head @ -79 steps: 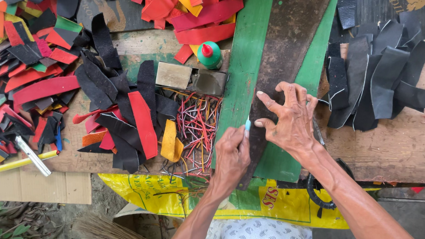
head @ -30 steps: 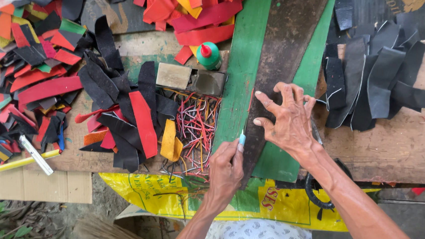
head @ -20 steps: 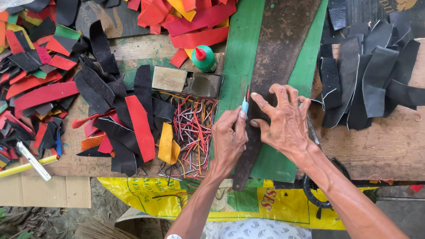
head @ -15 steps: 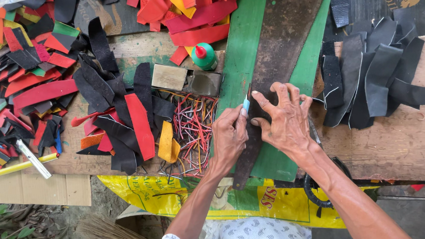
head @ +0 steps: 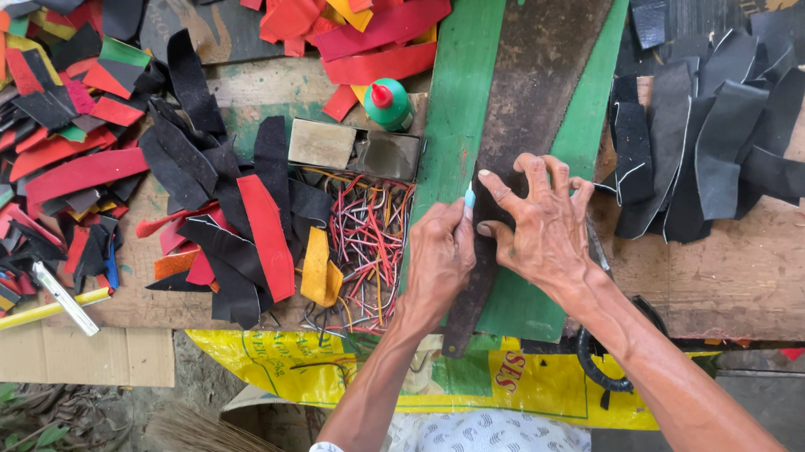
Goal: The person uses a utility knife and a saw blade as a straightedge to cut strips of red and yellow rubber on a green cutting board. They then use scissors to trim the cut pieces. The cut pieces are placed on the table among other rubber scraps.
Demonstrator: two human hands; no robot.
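Your left hand (head: 438, 257) is closed in a fist around 1 thin tool (head: 469, 198), of which only the pale blue tip shows above your knuckles; that tip sits at the left edge of 1 long dark sheet (head: 534, 94). Your right hand (head: 539, 226) lies flat on that sheet with all 5 fingers spread wide, pressing it down and holding nothing. The sheet runs from the top of the view down toward you, lying on 1 green mat (head: 460, 79) on the wooden bench (head: 758, 270); your 2 hands are just beside each other at its lower part. To the left of your left hand lies 1 tangle of thin red, white and yellow wires (head: 368, 242), too many to count. Above them stand 2 small blocks (head: 323, 142) side by side, and behind these 1 green bottle (head: 387, 104) with a red cap, lying tilted. Farther left are heaps of black, red, orange and green scraps (head: 78, 137), not countable, and 1 yellow strip (head: 319, 267) near the wires. To the right sits 1 pile of black pieces (head: 711, 134), about 10 of them. At the left edge, 1 yellow stick (head: 19, 314) and 1 white stick (head: 65, 299) cross. Below the bench hangs 1 yellow sack (head: 317, 366) with red and green print along its length, and 1 brown card (head: 63, 353) lies at lower left.
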